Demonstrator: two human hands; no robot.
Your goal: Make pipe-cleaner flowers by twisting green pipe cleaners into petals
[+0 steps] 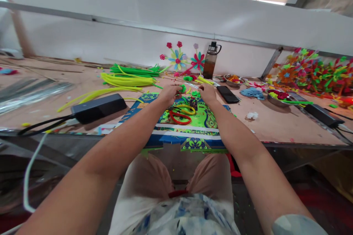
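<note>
My left hand (169,94) is closed on a small curled green pipe-cleaner piece (182,89), which shows at its fingertips. My right hand (207,92) has its fingers drawn together beside a clump of green pipe-cleaner bits (196,94); whatever it pinches is too small to make out. Both hands are over the far edge of a blue and green printed cardboard sheet (204,119). Nearer to me on the sheet lie a red-orange handled tool (180,122) and a yellow-handled one (190,108), probably scissors or pliers. Another green coil (188,78) rests beyond my hands.
Yellow pipe cleaners (129,80) and green ones (135,70) lie in bundles at left, near a black power bank (99,108). Behind stand pipe-cleaner flowers (177,60) and a bottle (210,60). Rightward are a phone (227,94), a blue cloth (252,93) and a metal bowl (280,99).
</note>
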